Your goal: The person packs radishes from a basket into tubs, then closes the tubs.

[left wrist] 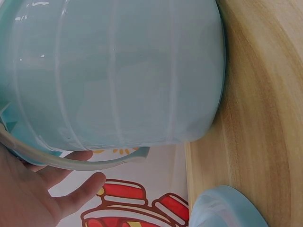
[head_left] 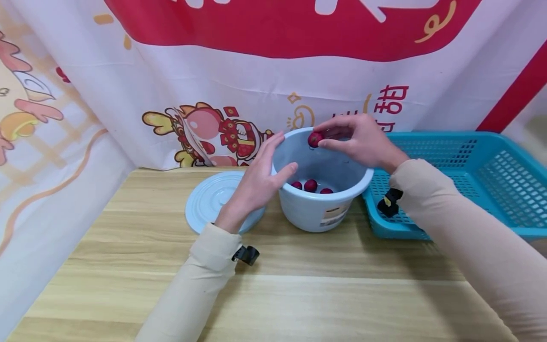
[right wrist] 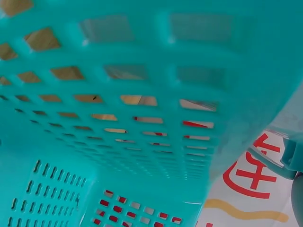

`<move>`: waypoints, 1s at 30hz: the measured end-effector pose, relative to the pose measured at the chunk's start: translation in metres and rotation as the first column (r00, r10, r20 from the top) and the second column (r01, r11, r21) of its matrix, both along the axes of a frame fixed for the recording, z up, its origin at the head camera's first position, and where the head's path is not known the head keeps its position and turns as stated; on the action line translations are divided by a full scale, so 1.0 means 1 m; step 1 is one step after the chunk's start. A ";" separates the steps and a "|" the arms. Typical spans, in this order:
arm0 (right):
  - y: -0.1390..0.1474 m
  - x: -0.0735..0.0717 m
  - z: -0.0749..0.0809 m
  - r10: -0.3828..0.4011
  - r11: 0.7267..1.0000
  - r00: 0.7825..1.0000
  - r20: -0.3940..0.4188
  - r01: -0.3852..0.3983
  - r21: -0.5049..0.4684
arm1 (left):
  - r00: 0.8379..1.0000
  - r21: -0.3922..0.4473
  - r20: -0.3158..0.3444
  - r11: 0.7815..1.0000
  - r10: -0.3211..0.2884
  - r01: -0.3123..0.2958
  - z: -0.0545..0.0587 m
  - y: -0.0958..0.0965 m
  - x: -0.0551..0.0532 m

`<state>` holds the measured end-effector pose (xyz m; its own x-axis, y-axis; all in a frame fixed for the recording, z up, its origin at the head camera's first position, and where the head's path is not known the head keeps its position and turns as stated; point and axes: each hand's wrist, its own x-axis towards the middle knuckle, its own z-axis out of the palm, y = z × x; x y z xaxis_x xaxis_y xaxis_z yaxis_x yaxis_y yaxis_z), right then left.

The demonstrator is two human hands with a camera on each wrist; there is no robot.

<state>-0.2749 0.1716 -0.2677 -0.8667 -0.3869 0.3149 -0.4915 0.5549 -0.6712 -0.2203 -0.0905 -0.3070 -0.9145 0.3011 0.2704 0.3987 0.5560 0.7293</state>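
A light blue plastic bucket (head_left: 299,209) stands upright with several small dark-red round fruits (head_left: 310,185) on its bottom. My right hand (head_left: 361,140) pinches another dark-red round fruit (head_left: 315,139) between thumb and fingers, just inside the far rim. On the bucket's left side rests my left hand (head_left: 258,183), its fingers extended along the rim and the thumb over the near edge. The left wrist view shows the bucket's pale handle (left wrist: 75,164) hanging beside the fingers. Neither the right hand nor its fruit shows in the right wrist view.
Left of the bucket a round light blue lid (head_left: 205,204) lies flat on the wooden table (head_left: 273,304), partly behind my left hand. A turquoise perforated basket (head_left: 453,137) stands at the right, beneath my right forearm. A printed cloth (head_left: 239,80) hangs behind everything.
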 end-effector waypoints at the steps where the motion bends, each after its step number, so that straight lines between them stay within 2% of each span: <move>1: 0.000 0.000 0.000 0.001 1.000 1.000 -0.006 0.000 0.008 | 1.000 0.001 -0.001 1.000 0.000 0.000 0.000 0.000 0.000; 13: -0.001 0.000 -0.005 0.016 0.996 0.999 -0.050 -0.012 0.090 | 1.000 0.005 0.001 1.000 -0.004 0.004 -0.001 0.000 0.000; 30: -0.001 -0.002 -0.005 0.028 0.991 0.997 -0.077 -0.018 0.130 | 1.000 0.006 -0.020 1.000 -0.012 0.012 -0.001 0.000 -0.001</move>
